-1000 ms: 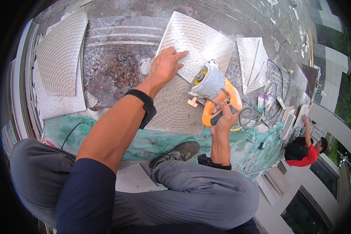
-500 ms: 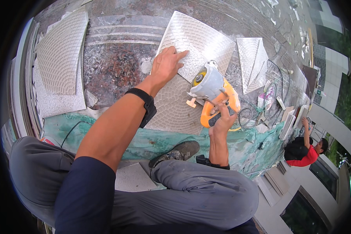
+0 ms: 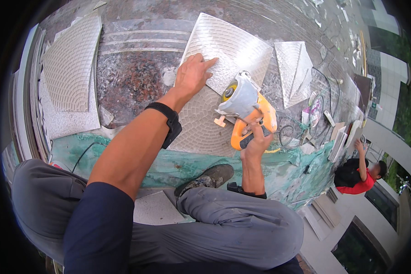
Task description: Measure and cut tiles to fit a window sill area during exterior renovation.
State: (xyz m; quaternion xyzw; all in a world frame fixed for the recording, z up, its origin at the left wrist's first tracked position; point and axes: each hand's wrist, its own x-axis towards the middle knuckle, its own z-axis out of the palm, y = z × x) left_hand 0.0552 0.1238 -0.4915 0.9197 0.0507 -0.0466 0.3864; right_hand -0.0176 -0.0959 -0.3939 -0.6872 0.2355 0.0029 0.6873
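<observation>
Fingers of the left hand (image 3: 192, 75) lie spread and flat on the big grey tile (image 3: 223, 82), pressing it to the stone ledge (image 3: 132, 77); those of the right hand (image 3: 256, 141) are wrapped tight round the handle of the orange saw (image 3: 246, 112), which sits on the tile's right part. Left of it lies a stack of curved-pattern tiles (image 3: 68, 68) — further right, a smaller tile (image 3: 293, 68). Below, a shoe (image 3: 208, 177) rests on the green sheet (image 3: 182, 160). Another person (image 3: 358, 173) in red crouches far right.
</observation>
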